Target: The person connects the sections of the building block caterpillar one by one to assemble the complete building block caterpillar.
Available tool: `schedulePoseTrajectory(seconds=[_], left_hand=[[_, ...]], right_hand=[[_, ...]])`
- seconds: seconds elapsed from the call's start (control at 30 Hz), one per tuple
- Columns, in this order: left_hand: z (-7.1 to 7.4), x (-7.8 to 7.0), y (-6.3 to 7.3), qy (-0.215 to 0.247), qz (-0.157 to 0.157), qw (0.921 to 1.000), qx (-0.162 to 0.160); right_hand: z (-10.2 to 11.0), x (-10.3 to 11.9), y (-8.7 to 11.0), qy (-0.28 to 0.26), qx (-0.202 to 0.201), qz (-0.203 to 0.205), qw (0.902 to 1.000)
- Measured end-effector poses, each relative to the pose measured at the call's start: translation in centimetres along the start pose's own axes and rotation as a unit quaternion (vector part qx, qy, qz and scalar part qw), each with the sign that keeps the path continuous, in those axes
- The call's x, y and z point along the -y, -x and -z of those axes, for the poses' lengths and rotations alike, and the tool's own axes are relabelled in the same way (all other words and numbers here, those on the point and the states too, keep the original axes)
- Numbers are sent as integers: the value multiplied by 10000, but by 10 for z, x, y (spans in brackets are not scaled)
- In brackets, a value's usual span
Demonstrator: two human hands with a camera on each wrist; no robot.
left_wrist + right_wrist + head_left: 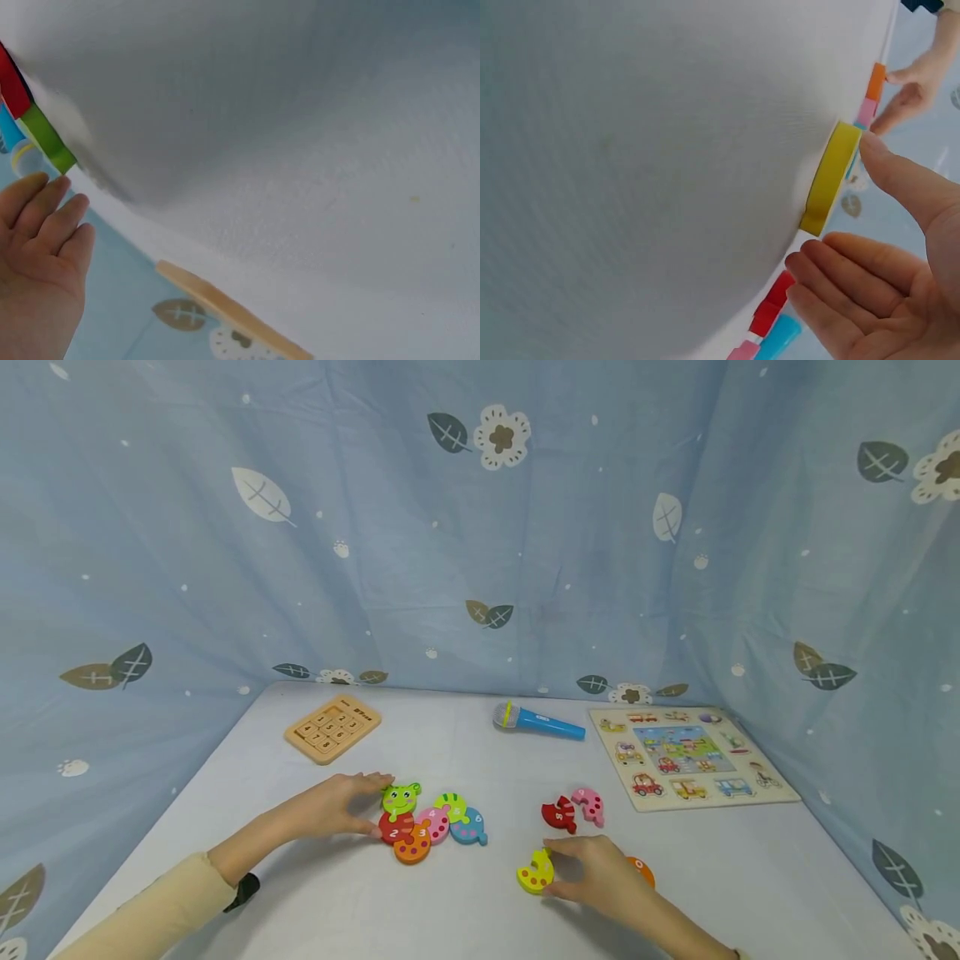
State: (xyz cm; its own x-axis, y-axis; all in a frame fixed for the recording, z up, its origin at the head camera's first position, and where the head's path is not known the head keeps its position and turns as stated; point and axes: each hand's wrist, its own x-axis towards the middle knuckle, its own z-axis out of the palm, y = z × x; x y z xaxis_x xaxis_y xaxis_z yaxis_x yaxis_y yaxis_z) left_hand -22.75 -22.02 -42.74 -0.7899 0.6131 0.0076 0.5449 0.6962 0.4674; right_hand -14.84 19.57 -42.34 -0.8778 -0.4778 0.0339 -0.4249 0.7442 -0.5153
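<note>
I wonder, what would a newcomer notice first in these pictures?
The bright caterpillar puzzle probably catches the eye first, lying beside the left hand. Next comes the yellow piece, touched by the right hand. Farther back, the blue microphone stands out on the white table, before the patterned curtain.

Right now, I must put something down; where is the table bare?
Free: white tabletop between the tan wooden number board, blue toy microphone and joined multicoloured caterpillar pieces; also between microphone and red striped piece. Crowded: around the right hand and yellow spotted crescent.
</note>
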Motion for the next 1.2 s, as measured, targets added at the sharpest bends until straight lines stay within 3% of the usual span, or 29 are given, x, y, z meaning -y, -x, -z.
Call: schedulePoseTrajectory(seconds=[0.2,0.5,1.2], left_hand=[[1,1,1,8,23,10000,84],[-1,3,3,-59,-105,9999,2],[-3,-2,6,-6,-22,10000,-42]], right_hand=[[-4,5,-2,161,148,-173,9996],[-9,11,-5,660,36,-208,9976],[-6,22,-18,506,-162,146,9985]])
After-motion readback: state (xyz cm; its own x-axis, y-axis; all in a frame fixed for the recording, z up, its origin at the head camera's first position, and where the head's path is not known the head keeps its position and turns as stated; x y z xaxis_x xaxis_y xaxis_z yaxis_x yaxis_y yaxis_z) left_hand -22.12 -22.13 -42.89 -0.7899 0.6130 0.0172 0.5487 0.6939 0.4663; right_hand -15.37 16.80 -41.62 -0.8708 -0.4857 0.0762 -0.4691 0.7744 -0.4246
